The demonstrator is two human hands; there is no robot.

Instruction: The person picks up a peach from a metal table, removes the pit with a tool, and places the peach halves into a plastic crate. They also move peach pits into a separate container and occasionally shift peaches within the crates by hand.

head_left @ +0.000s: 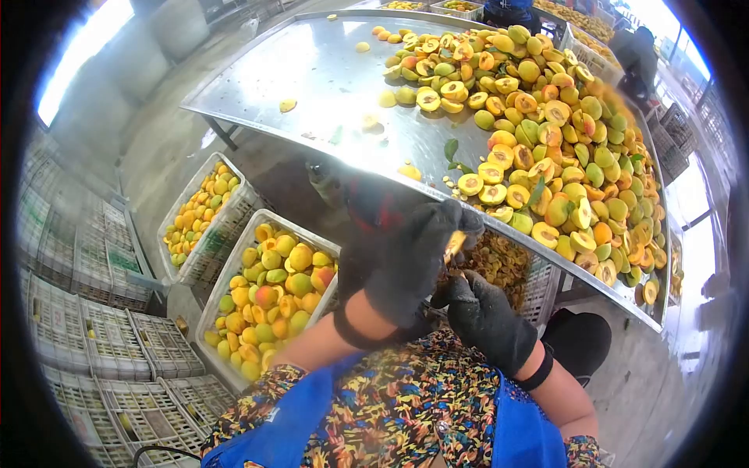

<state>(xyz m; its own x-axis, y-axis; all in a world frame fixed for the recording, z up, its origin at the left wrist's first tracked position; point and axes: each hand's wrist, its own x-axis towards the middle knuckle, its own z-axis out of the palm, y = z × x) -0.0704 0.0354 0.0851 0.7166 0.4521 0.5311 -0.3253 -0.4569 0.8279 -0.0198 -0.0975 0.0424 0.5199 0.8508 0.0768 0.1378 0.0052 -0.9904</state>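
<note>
My left hand [409, 261], in a dark glove, has its fingers closed around a cut peach [454, 245], with the yellow flesh showing between them. Just below and to the right, my right hand [488, 318], gloved the same way, is curled shut close to that peach. What its fingers grip is hidden. Both hands are in front of my body, over a crate of brown peach pits [503, 261]. Beyond them, a large heap of halved yellow-green peaches [546, 156] lies on the metal table [250, 86].
Left of my arms stand two crates of peaches, a near one [269, 300] and a farther one [204, 210]. Stacked plastic crates [117, 335] line the left side. The table's raised front edge [577, 274] runs just past my hands. Another person [511, 12] is at the far side.
</note>
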